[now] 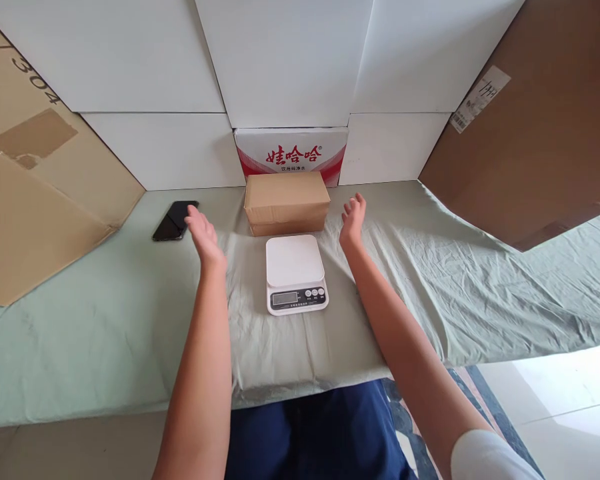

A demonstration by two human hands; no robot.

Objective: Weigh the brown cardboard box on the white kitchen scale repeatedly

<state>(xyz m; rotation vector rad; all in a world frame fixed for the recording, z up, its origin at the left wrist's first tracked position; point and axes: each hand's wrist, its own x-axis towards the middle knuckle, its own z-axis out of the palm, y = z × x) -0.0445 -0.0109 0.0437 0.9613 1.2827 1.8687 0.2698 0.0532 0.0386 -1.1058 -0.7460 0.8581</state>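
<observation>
My left hand (206,239) is held up with its fingers stretched out and nothing in it, just right of a black phone (173,221) lying on the cloth. On the other side, my right hand (353,220) is raised with its fingers apart, also holding nothing. Between the two hands stands a closed brown cardboard box (287,200), with my right hand nearer to it; neither hand touches it. In front of the box lies a white kitchen scale (296,267) with a bare platform, a small display and several round buttons. The display shows no digits I can read.
A pale green cloth (105,320) covers the table. White panels (290,60) close off the back, where a white carton (293,150) with red lettering stands behind the brown box. Large cardboard sheets rise at the left (40,180) and the right (535,133).
</observation>
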